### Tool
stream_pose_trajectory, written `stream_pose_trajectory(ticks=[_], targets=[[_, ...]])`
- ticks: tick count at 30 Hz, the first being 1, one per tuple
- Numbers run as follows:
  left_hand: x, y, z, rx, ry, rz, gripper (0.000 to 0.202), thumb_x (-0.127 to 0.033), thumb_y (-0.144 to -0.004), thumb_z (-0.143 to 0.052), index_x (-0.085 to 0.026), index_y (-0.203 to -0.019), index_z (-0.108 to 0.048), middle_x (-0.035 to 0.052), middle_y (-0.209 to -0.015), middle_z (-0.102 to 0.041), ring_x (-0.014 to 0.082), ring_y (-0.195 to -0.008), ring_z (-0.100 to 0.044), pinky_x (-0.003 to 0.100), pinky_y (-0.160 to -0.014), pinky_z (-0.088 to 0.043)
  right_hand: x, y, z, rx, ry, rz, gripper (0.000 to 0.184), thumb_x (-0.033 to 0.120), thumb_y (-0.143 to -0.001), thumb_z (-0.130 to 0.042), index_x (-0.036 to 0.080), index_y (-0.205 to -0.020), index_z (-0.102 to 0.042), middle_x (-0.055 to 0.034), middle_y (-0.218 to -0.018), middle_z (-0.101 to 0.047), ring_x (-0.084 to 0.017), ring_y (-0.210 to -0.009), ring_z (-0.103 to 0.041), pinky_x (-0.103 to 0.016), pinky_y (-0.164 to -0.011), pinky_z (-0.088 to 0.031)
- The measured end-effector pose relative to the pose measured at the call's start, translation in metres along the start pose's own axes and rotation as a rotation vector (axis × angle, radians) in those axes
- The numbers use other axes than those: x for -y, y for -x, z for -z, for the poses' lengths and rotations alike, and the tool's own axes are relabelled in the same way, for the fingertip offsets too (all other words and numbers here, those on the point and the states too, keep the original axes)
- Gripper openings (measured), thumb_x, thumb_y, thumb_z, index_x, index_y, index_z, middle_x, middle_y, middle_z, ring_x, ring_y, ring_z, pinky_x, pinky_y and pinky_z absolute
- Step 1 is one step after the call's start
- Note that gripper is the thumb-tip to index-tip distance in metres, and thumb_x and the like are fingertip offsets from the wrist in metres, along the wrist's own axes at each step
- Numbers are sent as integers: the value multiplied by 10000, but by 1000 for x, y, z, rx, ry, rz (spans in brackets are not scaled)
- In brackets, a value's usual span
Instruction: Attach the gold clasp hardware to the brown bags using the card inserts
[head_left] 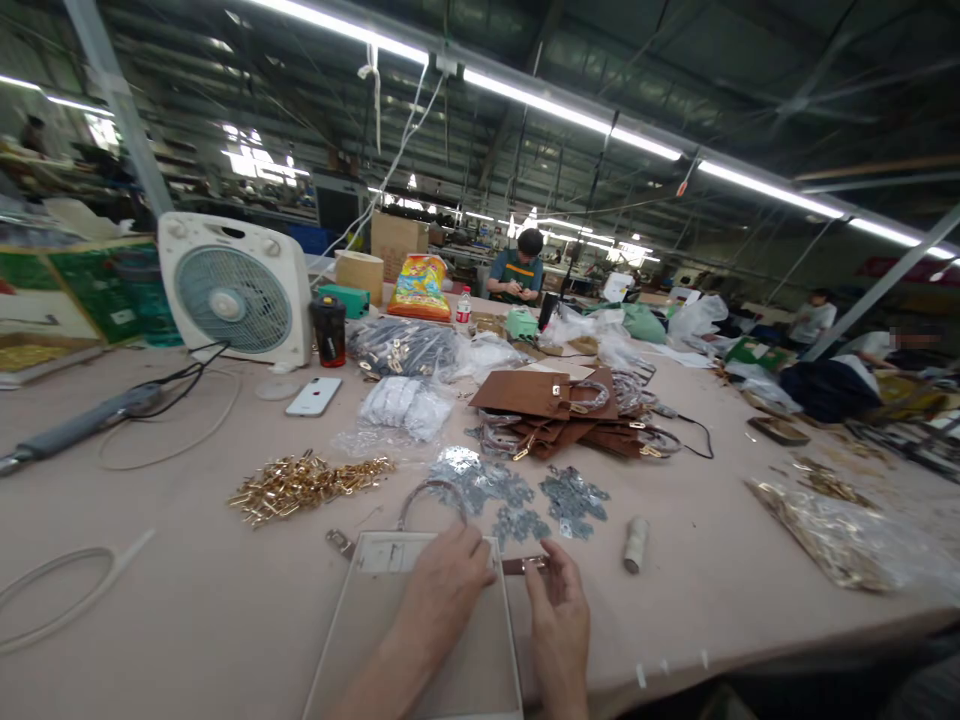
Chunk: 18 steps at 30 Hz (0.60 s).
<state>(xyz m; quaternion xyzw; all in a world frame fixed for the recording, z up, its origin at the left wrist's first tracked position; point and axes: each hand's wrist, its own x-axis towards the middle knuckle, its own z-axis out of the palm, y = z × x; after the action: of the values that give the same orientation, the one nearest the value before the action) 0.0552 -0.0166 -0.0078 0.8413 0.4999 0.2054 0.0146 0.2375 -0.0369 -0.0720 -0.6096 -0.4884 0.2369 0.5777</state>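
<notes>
My left hand (442,590) rests on the far edge of a flat grey tray (375,640) at the table's near edge, fingers curled over something I cannot make out. My right hand (559,610) pinches the end of a narrow brown strap (525,565) that runs between the two hands. A curved strap handle (420,495) with a metal end (341,544) arcs just beyond the tray. Small silver metal plates (517,495) lie scattered right in front of my hands.
A heap of gold fittings (300,485) lies to the left, brown leather pieces (555,410) and bagged parts behind. A box fan (232,290), cup (328,332), phone (313,396) and power tool (75,428) sit far left. A thread spool (635,543) is right. Other workers sit beyond.
</notes>
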Motion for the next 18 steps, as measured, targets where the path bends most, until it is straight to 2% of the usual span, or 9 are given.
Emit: stream_pose_trajectory(ticks=[4, 8, 11, 13, 18], targets=[[8, 0, 3, -28, 49, -9, 224, -312, -848, -847, -199, -948, -681, 34, -1002, -684, 281, -1038, -588, 413, -856, -471, -8, 0, 1, 11, 60, 63, 463, 493, -941, -621, 211, -1307, -652, -111, -1268, -717, -308, -1211, -662, -406, -990, -571], [12, 3, -2, -27, 121, 24, 193, -334, -886, -814, -205, -936, -680, 24, -1010, -682, 250, -1013, -584, 396, -860, -449, -8, -13, 2, -34, 34, 27, 503, 520, -919, -649, 197, -1305, -652, -119, -1304, -701, -318, -1232, -651, -395, -986, -562], [13, 5, -4, -21, 152, 32, 198, -363, -900, -797, -207, -929, -678, 23, -996, -685, 249, -1020, -584, 398, -867, -446, 3, -42, -2, -22, -25, -15, 524, 556, -895, -671, 166, -1246, -663, -141, -1257, -718, -314, -1159, -682, -400, -963, -563], [13, 6, -3, -23, 166, 43, 186, -363, -912, -784, -211, -935, -678, 20, -1001, -688, 249, -1028, -584, 405, -879, -446, 12, -68, -8, 54, -50, 1, 500, 565, -885, -677, 159, -1175, -684, -142, -1182, -745, -302, -1087, -706, -397, -932, -573], [13, 8, -3, -38, 197, 57, 150, -333, -933, -764, -215, -925, -672, 14, -1012, -691, 246, -1035, -580, 416, -896, -441, 19, -128, -31, 288, 120, 171, 421, 532, -895, -626, 177, -1090, -742, -116, -1079, -770, -284, -987, -727, -395, -867, -585]])
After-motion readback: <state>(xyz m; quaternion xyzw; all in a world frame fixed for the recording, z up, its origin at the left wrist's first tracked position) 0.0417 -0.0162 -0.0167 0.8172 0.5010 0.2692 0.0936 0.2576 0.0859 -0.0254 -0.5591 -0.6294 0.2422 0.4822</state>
